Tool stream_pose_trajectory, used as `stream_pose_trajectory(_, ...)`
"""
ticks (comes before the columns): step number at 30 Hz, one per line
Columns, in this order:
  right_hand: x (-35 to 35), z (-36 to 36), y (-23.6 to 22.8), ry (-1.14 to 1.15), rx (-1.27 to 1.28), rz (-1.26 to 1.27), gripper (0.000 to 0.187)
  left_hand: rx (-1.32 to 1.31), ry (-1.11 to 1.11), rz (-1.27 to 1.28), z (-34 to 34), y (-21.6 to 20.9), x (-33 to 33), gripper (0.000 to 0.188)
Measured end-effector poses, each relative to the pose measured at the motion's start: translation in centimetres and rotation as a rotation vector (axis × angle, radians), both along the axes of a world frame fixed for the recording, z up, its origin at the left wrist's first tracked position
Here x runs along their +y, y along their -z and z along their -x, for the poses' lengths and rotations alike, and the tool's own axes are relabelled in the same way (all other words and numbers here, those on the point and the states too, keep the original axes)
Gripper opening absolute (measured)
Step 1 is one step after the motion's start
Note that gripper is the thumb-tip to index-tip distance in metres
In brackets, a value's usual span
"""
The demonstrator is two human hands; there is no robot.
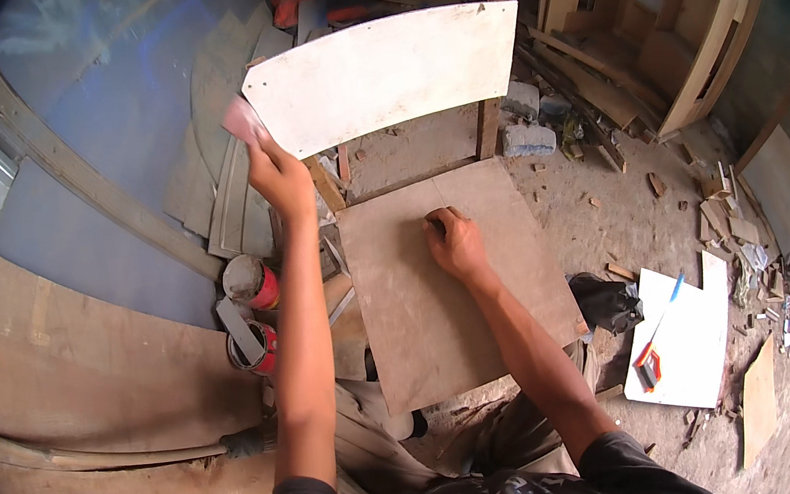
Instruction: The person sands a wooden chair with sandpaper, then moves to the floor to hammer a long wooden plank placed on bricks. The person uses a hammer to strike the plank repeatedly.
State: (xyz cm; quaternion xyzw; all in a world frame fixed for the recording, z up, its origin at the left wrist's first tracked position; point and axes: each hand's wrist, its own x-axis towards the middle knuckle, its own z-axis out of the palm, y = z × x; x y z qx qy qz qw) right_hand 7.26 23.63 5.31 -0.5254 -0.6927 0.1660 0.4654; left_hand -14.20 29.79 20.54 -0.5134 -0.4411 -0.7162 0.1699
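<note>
A wooden chair stands in front of me, with a flat brown plywood seat (405, 316) and a curved white backrest (391, 76). At the backrest's left end, my left hand (279, 177) is closed on a small pinkish sheet that looks like sandpaper (239, 119). The sheet is blurred and lies against the board's left edge. Over the rear middle of the seat, my right hand (458, 243) rests with its fingers curled under. Whether anything is inside those fingers is hidden.
Two red cans (253, 279) stand left of the chair, near a large plywood sheet (112, 388). On the right, a handsaw with an orange-and-black handle (648, 368) lies on a white board (686, 378). Wood scraps (725, 221) litter the floor; wooden frames (694, 73) lean at the back right.
</note>
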Motion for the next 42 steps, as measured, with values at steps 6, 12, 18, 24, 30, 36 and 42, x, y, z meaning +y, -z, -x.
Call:
stream_pose_trajectory(6, -0.4, -1.2, 0.3, -0.009, -0.011, 0.011, 0.016, -0.026, 0.054, 0.232, -0.2, -3.3, -0.6, 0.036)
stream_pose_trajectory(12, 0.4, -0.5, 0.6, -0.004, -0.029, -0.003, 0.017, -0.001, -0.020, 0.121, 0.0, 2.2, -0.3, 0.029)
stream_pose_trajectory(18, 0.0, -0.3, 0.5, -0.017, 0.002, -0.111, 0.011, 0.032, -0.002, 0.104, 0.0, 2.0, -0.5, 0.022)
stream_pose_trajectory(24, 0.1, -0.4, 0.2, -0.049, 0.036, -0.091, 0.011, 0.006, -0.043, 0.222, -1.0, 2.6, -1.4, 0.016)
stream_pose_trajectory(30, 0.2, -0.7, 0.1, -0.042, 0.007, -0.110, 0.013, -0.095, 0.021, 0.524, -1.1, 12.2, -4.6, 0.026)
stream_pose_trajectory(36, 0.1, -0.9, 0.0, -0.049, 0.001, -0.089, 0.015, -0.190, -0.017, 0.109, -3.7, 3.4, -0.1, 0.035)
stream_pose_trajectory(42, 0.4, -0.4, 0.4, -0.051, 0.003, -0.107, 0.015, -0.042, -0.126, 0.178, -4.4, 1.9, 0.6, 0.047)
